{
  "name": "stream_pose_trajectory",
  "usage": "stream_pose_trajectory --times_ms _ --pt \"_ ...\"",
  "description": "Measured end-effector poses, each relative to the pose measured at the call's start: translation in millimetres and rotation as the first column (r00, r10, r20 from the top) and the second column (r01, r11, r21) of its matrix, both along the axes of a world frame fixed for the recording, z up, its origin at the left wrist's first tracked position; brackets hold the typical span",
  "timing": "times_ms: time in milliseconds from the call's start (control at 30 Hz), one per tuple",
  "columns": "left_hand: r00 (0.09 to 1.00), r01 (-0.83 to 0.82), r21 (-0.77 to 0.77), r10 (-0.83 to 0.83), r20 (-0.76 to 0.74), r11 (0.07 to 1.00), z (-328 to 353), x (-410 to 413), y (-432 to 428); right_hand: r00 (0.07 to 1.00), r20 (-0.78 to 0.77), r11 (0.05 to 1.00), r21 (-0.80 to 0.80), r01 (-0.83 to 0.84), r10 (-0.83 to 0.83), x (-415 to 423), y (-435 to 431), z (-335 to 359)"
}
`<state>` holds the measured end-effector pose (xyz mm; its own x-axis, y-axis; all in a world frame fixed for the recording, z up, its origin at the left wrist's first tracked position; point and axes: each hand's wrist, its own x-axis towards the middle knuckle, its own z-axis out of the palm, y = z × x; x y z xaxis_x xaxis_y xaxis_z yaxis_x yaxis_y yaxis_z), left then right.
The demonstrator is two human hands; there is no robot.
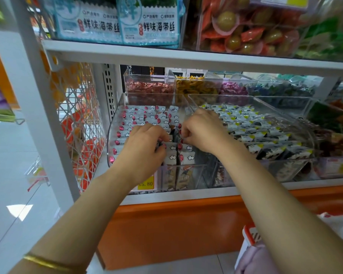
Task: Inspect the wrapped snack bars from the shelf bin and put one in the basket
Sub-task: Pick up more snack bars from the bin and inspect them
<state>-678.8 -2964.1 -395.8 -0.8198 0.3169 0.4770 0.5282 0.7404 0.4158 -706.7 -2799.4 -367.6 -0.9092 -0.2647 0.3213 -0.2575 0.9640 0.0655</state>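
Both hands are down in the clear bin [111, 147] on the shelf [166, 197], where the snack bars [139, 115] stand packed in tight rows, white wrappers with a red dot and little clouds. That packing is likely why two hands are used: a single bar cannot be drawn out cleanly unless its neighbours are parted or held back.

The left hand [147, 144] has its grip closed down, fingers curled and tips pinched onto wrappers near the front middle of the bin. The right hand [201, 131] is curled the same way just beside it, tips nipping wrappers on the other side of a dark gap between the rows. Exactly which bar each grip has is hidden under the fingers. No bar is clear of the bin yet, so this looks like the sorting and checking stage, with the task early on.

The basket [248, 234] shows only as a red and white rim low on the right, under the right forearm, close enough for a short drop once a bar is picked.

The next bin [305, 115] to the right holds a different bar with yellow-cornered wrappers, so staying left of the shared wall matters. A yellow price tag [146, 183] sits below the bin's front.
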Motion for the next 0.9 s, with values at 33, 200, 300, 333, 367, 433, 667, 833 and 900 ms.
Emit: stream_pose_trajectory --times_ms 33,200,300,333,367,433,667,833,900 --pt "1.000 -0.002 0.000 0.002 0.001 1.000 0.1 0.2 -0.3 1.000 0.001 0.999 -0.031 -0.012 0.012 -0.2 0.3 -0.5" --pt "0.999 -0.031 0.023 0.031 -0.010 0.999 1.8 -0.5 -3.1 0.986 -0.162 0.954 -0.288 -0.077 0.031 3.0 4.8 5.6" --pt "0.999 -0.045 0.068 0.046 -0.009 0.997 2.5 -0.6 -3.6 0.944 -0.329 0.926 -0.367 -0.090 -0.039 8.3 10.3 10.5" --pt "0.999 -0.047 0.089 0.048 -0.011 0.995 2.8 -0.3 -3.6 0.928 -0.367 0.909 -0.406 -0.095 -0.066 10.3 13.4 11.7" --pt "0.999 -0.049 0.109 0.051 -0.016 0.993 3.3 -0.1 -3.3 0.915 -0.393 0.880 -0.462 -0.108 -0.094 12.6 16.6 12.3" --pt "0.998 -0.051 0.158 0.055 -0.023 0.986 4.4 0.7 -2.8 0.895 -0.424 0.790 -0.593 -0.160 -0.137 19.4 22.6 13.2" --pt "0.975 0.009 0.483 -0.115 0.192 0.876 10.0 6.7 2.0 0.957 -0.260 0.407 -0.893 -0.190 -0.125 40.1 24.0 5.7" --pt "0.913 -0.042 0.720 -0.266 0.309 0.692 12.1 8.4 0.7 0.992 -0.080 -0.057 -0.996 -0.074 0.103 51.3 16.0 -1.2" --pt "0.899 -0.085 0.804 -0.302 0.316 0.588 12.7 7.6 -2.5 0.971 -0.057 -0.271 -0.963 0.008 0.233 54.5 16.4 -3.2"
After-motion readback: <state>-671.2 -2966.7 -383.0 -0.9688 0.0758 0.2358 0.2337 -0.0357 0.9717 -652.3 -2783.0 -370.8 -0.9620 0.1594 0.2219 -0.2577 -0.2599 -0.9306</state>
